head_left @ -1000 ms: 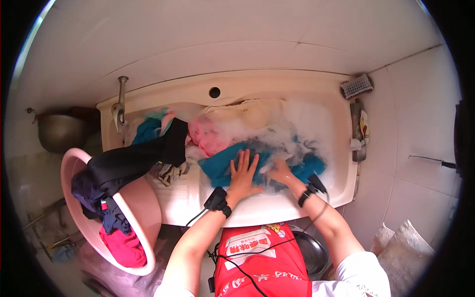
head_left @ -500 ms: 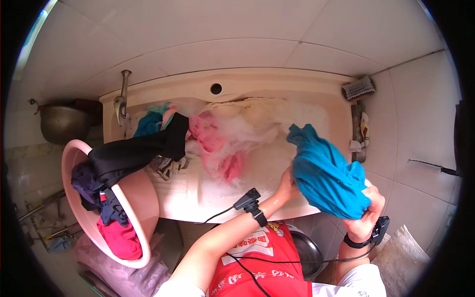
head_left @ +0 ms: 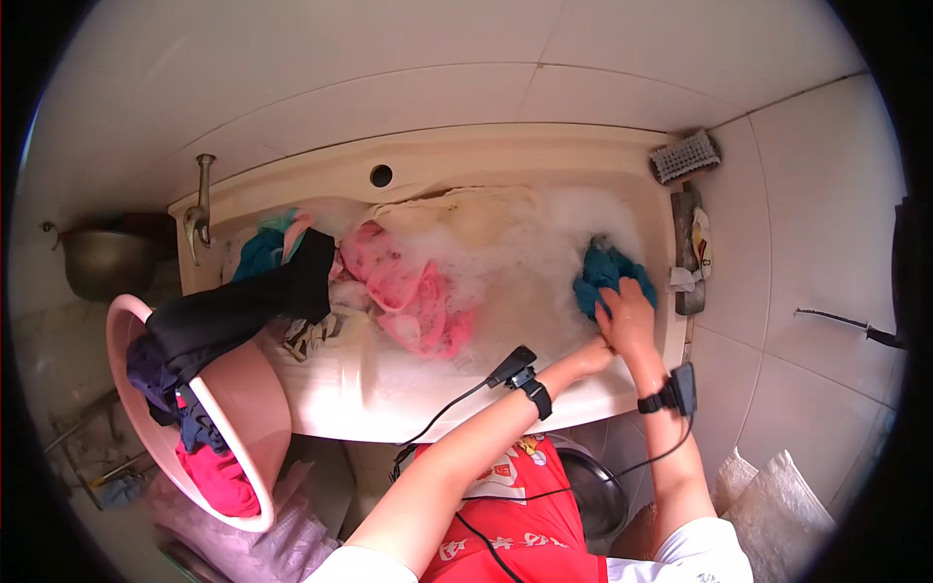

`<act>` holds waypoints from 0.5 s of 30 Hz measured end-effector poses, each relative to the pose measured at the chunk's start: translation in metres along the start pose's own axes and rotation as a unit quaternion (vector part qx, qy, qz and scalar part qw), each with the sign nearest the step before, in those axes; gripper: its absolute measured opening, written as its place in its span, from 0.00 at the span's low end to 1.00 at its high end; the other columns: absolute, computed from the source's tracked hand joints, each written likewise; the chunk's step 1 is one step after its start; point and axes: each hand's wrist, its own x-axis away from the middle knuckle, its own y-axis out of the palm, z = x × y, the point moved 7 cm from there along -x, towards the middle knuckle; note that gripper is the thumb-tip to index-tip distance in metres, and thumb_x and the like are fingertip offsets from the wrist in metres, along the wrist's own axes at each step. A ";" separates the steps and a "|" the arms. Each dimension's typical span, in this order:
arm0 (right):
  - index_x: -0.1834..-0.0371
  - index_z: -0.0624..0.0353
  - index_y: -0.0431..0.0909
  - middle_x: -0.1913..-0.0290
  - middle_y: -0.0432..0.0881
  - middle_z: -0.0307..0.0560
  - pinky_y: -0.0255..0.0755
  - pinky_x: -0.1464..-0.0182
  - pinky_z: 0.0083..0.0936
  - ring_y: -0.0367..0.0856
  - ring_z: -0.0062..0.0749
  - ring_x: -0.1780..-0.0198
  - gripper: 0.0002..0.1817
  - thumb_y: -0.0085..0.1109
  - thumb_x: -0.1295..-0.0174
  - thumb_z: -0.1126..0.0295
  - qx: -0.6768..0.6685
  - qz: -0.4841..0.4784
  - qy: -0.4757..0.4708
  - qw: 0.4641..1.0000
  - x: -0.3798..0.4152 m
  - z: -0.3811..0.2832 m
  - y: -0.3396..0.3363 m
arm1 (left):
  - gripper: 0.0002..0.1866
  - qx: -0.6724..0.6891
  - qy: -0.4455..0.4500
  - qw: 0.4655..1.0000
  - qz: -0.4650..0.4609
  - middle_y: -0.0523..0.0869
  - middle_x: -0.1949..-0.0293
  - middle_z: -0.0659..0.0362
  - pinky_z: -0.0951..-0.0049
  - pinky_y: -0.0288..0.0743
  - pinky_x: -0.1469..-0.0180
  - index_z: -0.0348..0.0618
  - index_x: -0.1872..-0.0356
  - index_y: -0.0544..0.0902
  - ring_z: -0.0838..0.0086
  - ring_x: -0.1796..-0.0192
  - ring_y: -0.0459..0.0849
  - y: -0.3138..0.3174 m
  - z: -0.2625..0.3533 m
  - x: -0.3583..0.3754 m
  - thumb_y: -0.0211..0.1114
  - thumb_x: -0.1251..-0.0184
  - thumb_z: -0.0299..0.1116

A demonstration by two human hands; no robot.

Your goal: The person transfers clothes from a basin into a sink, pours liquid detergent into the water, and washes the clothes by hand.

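Note:
A bunched blue cloth point(head_left: 604, 272) lies low in the suds at the right end of the basin. My right hand point(head_left: 630, 313) is on it, its fingers bent over the near edge of the fabric. Just below and left of it is my left hand point(head_left: 595, 356), close against my right wrist, with its fingers mostly hidden. Soapy pink cloth point(head_left: 418, 301) spreads through the middle of the foam, and a cream cloth point(head_left: 466, 219) lies behind it. Black cloth point(head_left: 243, 301) hangs from the pink tub over the basin's left side.
The pink tub point(head_left: 255, 403) of clothes tilts at the left. A metal tap point(head_left: 202, 209) stands at the basin's point(head_left: 525, 146) back left. A brush point(head_left: 685, 157) rests on the back right corner. A metal bowl point(head_left: 595, 491) sits below the front edge.
The blue cloth has gone from raised and spread between my hands to bunched down in the suds. Both hands have come close together. The view has shifted slightly.

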 end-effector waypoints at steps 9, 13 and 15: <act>0.67 0.49 0.82 0.65 0.74 0.46 0.72 0.67 0.35 0.75 0.40 0.58 0.09 0.54 0.49 0.67 0.199 -0.218 0.009 0.955 0.071 0.077 0.133 | 0.23 -0.600 0.146 0.692 0.373 0.75 0.47 0.44 0.53 0.63 0.40 0.37 0.51 0.76 0.50 0.43 0.71 -0.197 0.097 0.139 0.61 0.53 0.27; 0.65 0.54 0.81 0.60 0.76 0.49 0.70 0.58 0.39 0.73 0.42 0.54 0.11 0.56 0.50 0.64 0.271 -0.214 0.075 0.935 0.037 0.026 0.093 | 0.23 -0.579 -0.088 0.652 0.481 0.75 0.48 0.44 0.49 0.63 0.44 0.37 0.49 0.75 0.51 0.43 0.71 -0.274 0.106 0.198 0.61 0.50 0.28; 0.64 0.57 0.81 0.55 0.75 0.53 0.68 0.53 0.42 0.72 0.43 0.50 0.13 0.60 0.51 0.63 0.091 -0.118 0.056 0.987 0.000 -0.024 0.071 | 0.23 -0.590 -0.199 0.660 0.421 0.77 0.50 0.44 0.50 0.63 0.44 0.37 0.48 0.74 0.50 0.45 0.74 -0.289 0.069 0.191 0.61 0.49 0.29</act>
